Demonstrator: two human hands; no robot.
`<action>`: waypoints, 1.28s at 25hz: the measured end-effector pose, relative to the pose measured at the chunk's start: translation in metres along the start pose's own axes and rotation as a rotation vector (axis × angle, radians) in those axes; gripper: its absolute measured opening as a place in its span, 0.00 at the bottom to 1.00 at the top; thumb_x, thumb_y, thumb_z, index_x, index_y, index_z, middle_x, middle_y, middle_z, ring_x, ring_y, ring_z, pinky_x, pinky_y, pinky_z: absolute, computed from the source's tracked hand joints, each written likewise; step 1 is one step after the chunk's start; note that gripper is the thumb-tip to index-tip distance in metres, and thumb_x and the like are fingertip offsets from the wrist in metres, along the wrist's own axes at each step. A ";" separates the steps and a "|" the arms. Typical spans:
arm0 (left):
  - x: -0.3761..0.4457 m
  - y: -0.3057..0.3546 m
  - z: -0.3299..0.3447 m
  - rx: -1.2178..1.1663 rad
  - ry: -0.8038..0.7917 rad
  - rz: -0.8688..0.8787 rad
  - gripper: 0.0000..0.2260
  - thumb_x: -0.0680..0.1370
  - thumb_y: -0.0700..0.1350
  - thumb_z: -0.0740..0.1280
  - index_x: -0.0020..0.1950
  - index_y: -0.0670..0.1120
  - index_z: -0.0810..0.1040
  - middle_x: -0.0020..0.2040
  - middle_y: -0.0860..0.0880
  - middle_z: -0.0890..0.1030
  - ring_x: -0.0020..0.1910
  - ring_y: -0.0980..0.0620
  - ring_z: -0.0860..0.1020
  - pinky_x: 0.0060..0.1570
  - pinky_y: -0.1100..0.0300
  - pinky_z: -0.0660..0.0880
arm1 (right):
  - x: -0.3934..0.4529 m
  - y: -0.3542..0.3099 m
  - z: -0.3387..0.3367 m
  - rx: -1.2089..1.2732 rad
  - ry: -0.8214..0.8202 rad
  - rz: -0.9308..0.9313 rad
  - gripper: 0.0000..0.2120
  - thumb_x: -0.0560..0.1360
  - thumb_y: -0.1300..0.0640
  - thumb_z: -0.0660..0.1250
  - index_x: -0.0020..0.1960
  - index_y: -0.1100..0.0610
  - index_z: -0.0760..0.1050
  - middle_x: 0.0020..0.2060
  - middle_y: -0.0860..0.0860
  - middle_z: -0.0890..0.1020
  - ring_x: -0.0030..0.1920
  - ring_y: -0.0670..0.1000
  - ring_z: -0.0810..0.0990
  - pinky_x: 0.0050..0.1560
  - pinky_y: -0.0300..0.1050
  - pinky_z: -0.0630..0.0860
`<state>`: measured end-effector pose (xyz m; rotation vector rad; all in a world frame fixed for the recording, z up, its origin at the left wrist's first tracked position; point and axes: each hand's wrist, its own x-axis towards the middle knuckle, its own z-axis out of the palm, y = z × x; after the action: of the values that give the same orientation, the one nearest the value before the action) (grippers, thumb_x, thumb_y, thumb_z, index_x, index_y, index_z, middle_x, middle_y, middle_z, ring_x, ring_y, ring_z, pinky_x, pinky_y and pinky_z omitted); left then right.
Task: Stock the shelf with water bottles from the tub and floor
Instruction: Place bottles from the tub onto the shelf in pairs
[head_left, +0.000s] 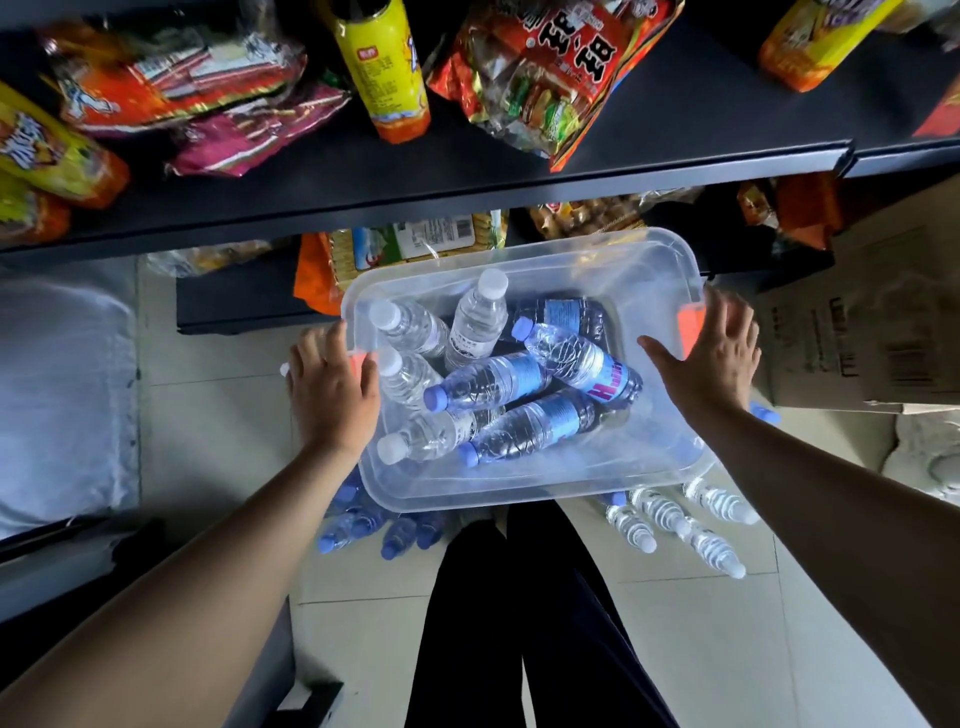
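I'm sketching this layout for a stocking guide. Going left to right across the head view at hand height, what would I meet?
Left hand on the tub's left rim → clear tub of water bottles → right hand at its right rim → cardboard box.

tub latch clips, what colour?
Orange: one clip by the right hand, another under the left hand. Head view, the only one.
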<state>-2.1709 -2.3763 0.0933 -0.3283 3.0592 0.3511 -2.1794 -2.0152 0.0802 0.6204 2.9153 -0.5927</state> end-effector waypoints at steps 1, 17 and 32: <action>0.003 0.005 -0.007 0.017 -0.003 0.037 0.25 0.75 0.53 0.56 0.65 0.39 0.71 0.60 0.35 0.73 0.57 0.35 0.72 0.55 0.44 0.70 | 0.000 -0.003 -0.005 -0.025 -0.012 -0.018 0.38 0.70 0.45 0.71 0.73 0.55 0.58 0.70 0.59 0.63 0.69 0.60 0.62 0.66 0.56 0.61; -0.010 0.080 0.070 0.078 -0.365 0.374 0.23 0.73 0.55 0.69 0.63 0.43 0.74 0.57 0.40 0.73 0.55 0.39 0.74 0.51 0.50 0.72 | -0.003 -0.030 0.082 -0.041 -0.520 -0.258 0.40 0.70 0.45 0.71 0.76 0.51 0.55 0.74 0.54 0.59 0.74 0.56 0.57 0.70 0.54 0.60; 0.002 0.078 0.076 0.190 -0.591 0.236 0.26 0.69 0.48 0.71 0.65 0.48 0.70 0.54 0.45 0.78 0.55 0.44 0.76 0.51 0.55 0.72 | 0.028 -0.036 0.102 -0.077 -0.597 -0.210 0.37 0.64 0.52 0.77 0.69 0.55 0.65 0.66 0.57 0.71 0.64 0.59 0.71 0.63 0.49 0.69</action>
<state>-2.1884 -2.2848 0.0365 0.1300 2.5166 0.1287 -2.2180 -2.0753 -0.0058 0.0940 2.4290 -0.5621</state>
